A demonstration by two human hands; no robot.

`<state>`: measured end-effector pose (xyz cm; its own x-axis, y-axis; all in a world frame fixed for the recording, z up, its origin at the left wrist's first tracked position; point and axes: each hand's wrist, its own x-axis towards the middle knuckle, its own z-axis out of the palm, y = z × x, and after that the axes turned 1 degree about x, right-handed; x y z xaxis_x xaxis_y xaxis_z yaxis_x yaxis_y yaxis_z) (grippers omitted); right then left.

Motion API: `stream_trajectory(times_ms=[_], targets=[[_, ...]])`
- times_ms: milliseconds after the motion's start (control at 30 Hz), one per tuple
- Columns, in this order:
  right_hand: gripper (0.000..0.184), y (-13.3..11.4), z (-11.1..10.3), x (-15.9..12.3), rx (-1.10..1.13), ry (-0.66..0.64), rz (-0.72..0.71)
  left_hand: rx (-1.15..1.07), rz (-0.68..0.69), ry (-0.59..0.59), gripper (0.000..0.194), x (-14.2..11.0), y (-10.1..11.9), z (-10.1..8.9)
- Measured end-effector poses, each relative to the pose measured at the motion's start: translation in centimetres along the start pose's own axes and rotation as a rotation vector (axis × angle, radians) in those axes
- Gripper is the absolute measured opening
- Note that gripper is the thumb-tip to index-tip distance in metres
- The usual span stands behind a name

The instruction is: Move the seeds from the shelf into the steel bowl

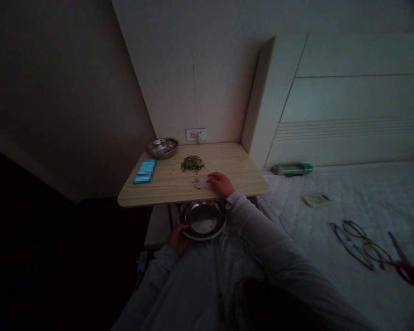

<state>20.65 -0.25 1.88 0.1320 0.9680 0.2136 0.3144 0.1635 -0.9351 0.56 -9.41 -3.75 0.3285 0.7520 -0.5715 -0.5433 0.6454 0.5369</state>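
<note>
- In the lower middle of the frame, the large metal bowl is being held at its left rim by the left hand; its fingers are being kept narrow, with the thumb being laid over the rim.
- The bowl is being held just below the front edge of the wooden surface, over the lap.
- At the centre, a pale, see-through piece is being touched by the fingertips of the right hand; these fingers are being held bent and close together, but whether the piece is being gripped cannot be told.
- A few dark bits are being seen at the left end of that piece.
- Just above it, a loose pile of small green-brown pieces is being carried by the surface.
- At the surface's upper left corner, a smaller metal bowl is being supported, with a lit phone being placed below it, its screen being blurred out.
- Behind the surface, a wall socket is being occupied by a plug.
- At the right of the frame, a green bottle, a small pale box-like item, two pairs of glasses and red-handled scissors are being borne by the white mattress.
- At the upper right, the mattress is being bordered by a pale headboard.
</note>
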Motion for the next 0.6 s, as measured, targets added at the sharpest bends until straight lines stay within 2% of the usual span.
stream_trajectory(times_ms=[167,600], targets=[[0.021,0.37,0.03,0.22,-0.010,0.016,-0.020,0.004,-0.033,-0.020,0.013,-0.14,0.00,0.13],[0.019,-0.03,-0.01,-0.05,-0.009,-0.012,0.004,0.008,-0.004,0.015,0.011,-0.22,0.07,0.20]])
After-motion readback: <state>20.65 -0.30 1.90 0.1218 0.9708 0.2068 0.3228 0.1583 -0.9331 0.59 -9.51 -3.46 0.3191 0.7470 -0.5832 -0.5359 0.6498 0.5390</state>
